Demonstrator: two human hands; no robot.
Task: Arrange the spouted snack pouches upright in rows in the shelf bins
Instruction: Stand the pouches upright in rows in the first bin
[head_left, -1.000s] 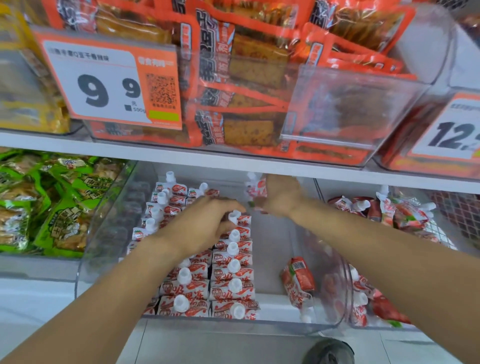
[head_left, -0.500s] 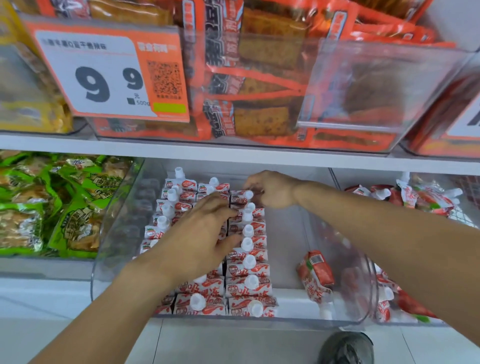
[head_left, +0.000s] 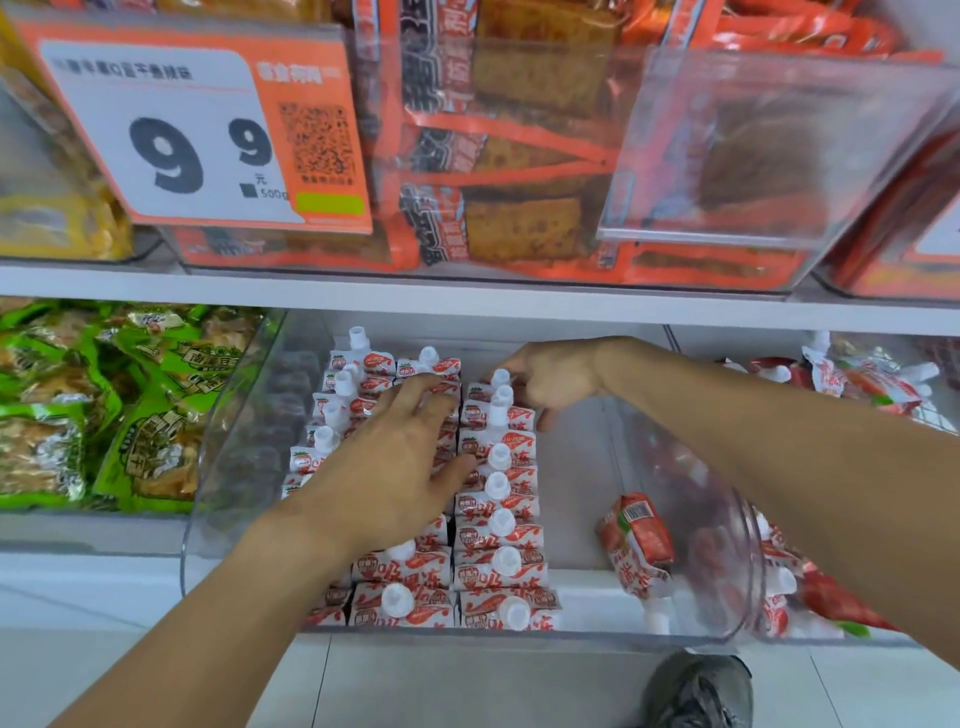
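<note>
A clear plastic bin (head_left: 234, 447) on the lower shelf holds three rows of red-and-white spouted pouches (head_left: 498, 530) standing upright with white caps. My left hand (head_left: 395, 467) lies flat, fingers spread, on top of the middle row and holds nothing. My right hand (head_left: 550, 376) reaches to the back of the right row, its fingers curled around the rearmost pouch (head_left: 500, 384) by its cap. One loose pouch (head_left: 636, 545) stands cap-down against the bin's right side, apart from the rows.
A neighbouring bin on the right holds jumbled spouted pouches (head_left: 862, 379). Green snack bags (head_left: 130, 415) fill the bin at the left. The shelf above carries orange packs (head_left: 519, 156) and a 9.9 price tag (head_left: 192, 135). My shoe (head_left: 698, 691) shows on the tiled floor.
My right hand has come down from above the bin and set a pouch at the back of the right row. My left hand moved from the right row onto the middle row.
</note>
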